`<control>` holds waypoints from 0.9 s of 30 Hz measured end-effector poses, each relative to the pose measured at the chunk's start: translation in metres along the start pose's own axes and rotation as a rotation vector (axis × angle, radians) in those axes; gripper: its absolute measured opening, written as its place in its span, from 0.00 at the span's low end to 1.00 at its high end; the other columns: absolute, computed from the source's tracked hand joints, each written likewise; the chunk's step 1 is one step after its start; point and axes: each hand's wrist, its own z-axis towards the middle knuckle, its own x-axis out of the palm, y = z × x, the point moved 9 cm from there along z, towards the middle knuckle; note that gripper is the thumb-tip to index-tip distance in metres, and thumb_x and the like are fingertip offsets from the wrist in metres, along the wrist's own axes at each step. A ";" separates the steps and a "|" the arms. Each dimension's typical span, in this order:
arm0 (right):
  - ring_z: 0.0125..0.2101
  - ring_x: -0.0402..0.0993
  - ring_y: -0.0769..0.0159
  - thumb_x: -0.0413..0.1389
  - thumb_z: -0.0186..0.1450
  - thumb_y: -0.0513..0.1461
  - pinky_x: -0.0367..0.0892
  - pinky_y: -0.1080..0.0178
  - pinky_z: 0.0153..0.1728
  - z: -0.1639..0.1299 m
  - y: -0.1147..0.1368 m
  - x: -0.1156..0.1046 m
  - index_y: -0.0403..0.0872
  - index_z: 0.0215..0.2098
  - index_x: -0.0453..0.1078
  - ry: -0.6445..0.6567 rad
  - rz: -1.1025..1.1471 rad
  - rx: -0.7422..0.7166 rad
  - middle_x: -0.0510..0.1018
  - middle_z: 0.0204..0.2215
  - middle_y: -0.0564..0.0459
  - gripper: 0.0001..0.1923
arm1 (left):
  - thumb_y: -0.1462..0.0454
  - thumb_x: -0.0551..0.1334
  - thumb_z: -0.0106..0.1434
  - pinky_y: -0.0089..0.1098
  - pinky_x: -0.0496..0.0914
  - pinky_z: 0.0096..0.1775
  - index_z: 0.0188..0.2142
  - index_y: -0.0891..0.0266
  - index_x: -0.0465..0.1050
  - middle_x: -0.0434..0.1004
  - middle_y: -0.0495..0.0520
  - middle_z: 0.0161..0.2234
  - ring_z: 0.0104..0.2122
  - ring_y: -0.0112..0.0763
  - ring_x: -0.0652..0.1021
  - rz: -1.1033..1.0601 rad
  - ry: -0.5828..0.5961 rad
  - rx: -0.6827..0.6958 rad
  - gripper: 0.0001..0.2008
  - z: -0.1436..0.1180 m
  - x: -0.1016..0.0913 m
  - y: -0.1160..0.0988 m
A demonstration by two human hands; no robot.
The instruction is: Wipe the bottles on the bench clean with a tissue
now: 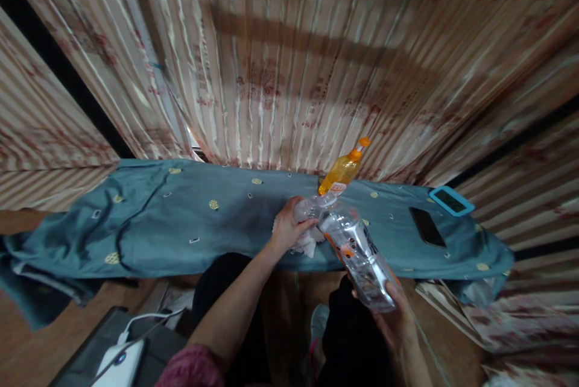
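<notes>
L hand (286, 228) gripping small clear plastic pc (306, 208), R hand (397, 313) gripping large clear plastic btl (359, 257) w/ orange print by near end, tilted over teal patterned cloth's (239, 227) near edge. Looks midway: ends seem to meet, neither set down; can't tell if joined.

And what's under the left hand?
A crumpled white thing, maybe tissue, shows below the left hand, against the teal cloth. The hand covers part of that spot, so I can't tell what's hidden there.
</notes>
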 end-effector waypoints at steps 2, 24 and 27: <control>0.37 0.87 0.54 0.73 0.55 0.51 0.84 0.57 0.32 0.000 0.000 0.000 0.58 0.54 0.81 0.005 -0.011 -0.002 0.88 0.44 0.50 0.28 | 0.55 0.78 0.54 0.44 0.77 0.54 0.53 0.59 0.73 0.83 0.56 0.49 0.49 0.48 0.83 0.009 -0.009 0.003 0.29 0.000 -0.001 0.000; 0.43 0.87 0.51 0.77 0.50 0.49 0.82 0.51 0.51 -0.023 0.011 -0.022 0.63 0.55 0.80 -0.062 -0.073 0.063 0.88 0.45 0.58 0.34 | 0.58 0.75 0.58 0.50 0.73 0.62 0.60 0.57 0.74 0.81 0.59 0.56 0.57 0.49 0.80 -0.012 0.023 0.079 0.31 0.000 0.004 0.000; 0.45 0.86 0.47 0.79 0.45 0.46 0.84 0.54 0.47 -0.021 0.006 -0.042 0.62 0.63 0.73 -0.082 -0.077 0.104 0.88 0.44 0.57 0.48 | 0.59 0.74 0.59 0.51 0.72 0.63 0.60 0.56 0.73 0.81 0.59 0.57 0.58 0.50 0.79 -0.031 0.028 0.084 0.30 0.000 0.006 0.000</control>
